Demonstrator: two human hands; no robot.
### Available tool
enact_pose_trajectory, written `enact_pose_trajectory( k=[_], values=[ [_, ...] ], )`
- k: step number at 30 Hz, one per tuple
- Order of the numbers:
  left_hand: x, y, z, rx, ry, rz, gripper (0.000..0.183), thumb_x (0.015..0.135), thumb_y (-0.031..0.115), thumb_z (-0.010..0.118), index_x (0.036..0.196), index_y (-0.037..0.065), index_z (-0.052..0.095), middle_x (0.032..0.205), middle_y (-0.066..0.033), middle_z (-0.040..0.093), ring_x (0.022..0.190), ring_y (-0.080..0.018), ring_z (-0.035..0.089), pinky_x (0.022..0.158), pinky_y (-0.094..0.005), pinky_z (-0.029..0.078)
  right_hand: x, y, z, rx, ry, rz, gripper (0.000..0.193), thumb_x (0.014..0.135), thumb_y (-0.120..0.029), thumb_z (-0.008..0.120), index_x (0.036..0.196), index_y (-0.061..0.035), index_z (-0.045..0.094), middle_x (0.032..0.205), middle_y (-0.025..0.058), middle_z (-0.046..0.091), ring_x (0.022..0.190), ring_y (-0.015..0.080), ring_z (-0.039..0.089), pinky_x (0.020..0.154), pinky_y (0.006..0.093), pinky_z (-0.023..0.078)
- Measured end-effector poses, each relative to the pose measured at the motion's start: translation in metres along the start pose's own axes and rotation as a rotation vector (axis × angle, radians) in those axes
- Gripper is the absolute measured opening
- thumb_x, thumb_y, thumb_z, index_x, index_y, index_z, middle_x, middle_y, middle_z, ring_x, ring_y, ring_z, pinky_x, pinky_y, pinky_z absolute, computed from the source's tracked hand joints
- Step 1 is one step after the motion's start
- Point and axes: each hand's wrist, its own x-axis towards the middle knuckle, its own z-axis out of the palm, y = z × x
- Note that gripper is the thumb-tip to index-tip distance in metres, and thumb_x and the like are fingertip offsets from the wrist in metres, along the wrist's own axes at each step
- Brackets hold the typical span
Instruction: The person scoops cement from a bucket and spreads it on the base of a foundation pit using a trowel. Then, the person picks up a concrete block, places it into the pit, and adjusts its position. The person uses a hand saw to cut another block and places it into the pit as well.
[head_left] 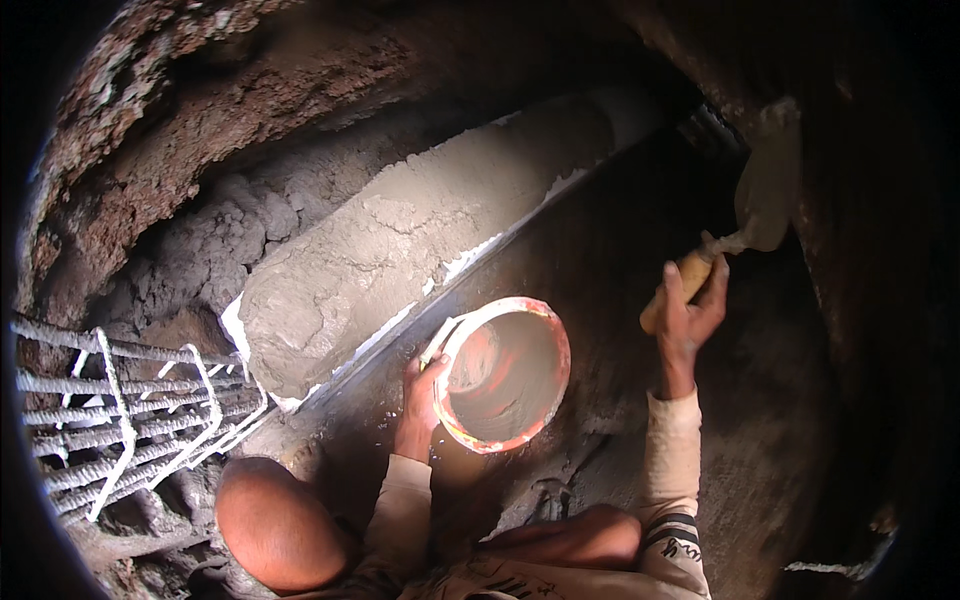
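Hands: two, holding one bucket, one trowel.

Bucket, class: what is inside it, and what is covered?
Inside the bucket, a grey mix covers much of the surface; reddish patches show. Whatever lies beneath the mix cannot be seen.

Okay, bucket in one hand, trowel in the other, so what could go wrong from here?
Your left hand grips the bucket by one side, so it might tip and spill the grey mix. The trowel in your right hand points into shadow and could knock something unseen. The steel bars near your bare left knee might scrape it.
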Motion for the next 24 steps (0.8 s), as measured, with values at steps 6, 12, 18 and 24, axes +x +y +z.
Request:
enact_pose_trajectory(
  k=[6, 12, 18, 24],
  values=[
    [-0.002, 0.009, 0.007, 0.023, -0.067, 0.028, 0.026, 0.088, 0.02, 0.071, 0.109, 0.007, 0.065, 0.079, 0.005, 0.058, 0.061, -0.0046, 0.052, 0.053, -0.0218, 0.039, 0.011, 0.052, 0.075, -0.498, -0.284, -0.012, 0.044, 0.094, -0.021, 0.067, 0.128, 0.002, 0.051, 0.095, 0.0258, 0.066, 0.084, 0.0425, 0.067, 0.078, 0.0438, 0.054],
    [-0.005, 0.001, -0.013, 0.023, -0.014, -0.013, 0.023, 0.088, 0.018, 0.071, 0.107, 0.006, 0.066, 0.083, 0.0041, 0.06, 0.066, -0.0052, 0.054, 0.058, -0.0221, 0.041, -0.037, -0.01, 0.046, -0.154, -0.558, 0.09, 0.045, 0.09, -0.02, 0.068, 0.127, -0.0002, 0.051, 0.095, 0.0269, 0.067, 0.089, 0.049, 0.068, 0.076, 0.0478, 0.055],
    [0.002, 0.018, -0.004, 0.31, -0.003, -0.09, 0.029, 0.086, 0.009, 0.078, 0.113, 0.006, 0.066, 0.08, 0.0068, 0.056, 0.062, -0.0041, 0.05, 0.05, -0.0224, 0.037, -0.101, -0.011, -0.042, -0.072, -0.561, 0.291, 0.05, 0.082, -0.01, 0.08, 0.123, -0.0006, 0.054, 0.096, 0.0128, 0.07, 0.083, 0.016, 0.067, 0.077, 0.0303, 0.054],
    [0.001, 0.017, 0.009, 0.286, 0.017, -0.062, 0.048, 0.084, 0.005, 0.08, 0.128, -0.004, 0.062, 0.115, -0.0097, 0.068, 0.104, -0.0185, 0.064, 0.093, -0.035, 0.048, -0.22, 0.004, -0.126, 0.314, -0.062, 0.923, 0.037, 0.091, -0.013, 0.072, 0.123, -0.0016, 0.058, 0.091, 0.0101, 0.066, 0.069, 0.0168, 0.064, 0.063, 0.0287, 0.052]
  ],
)
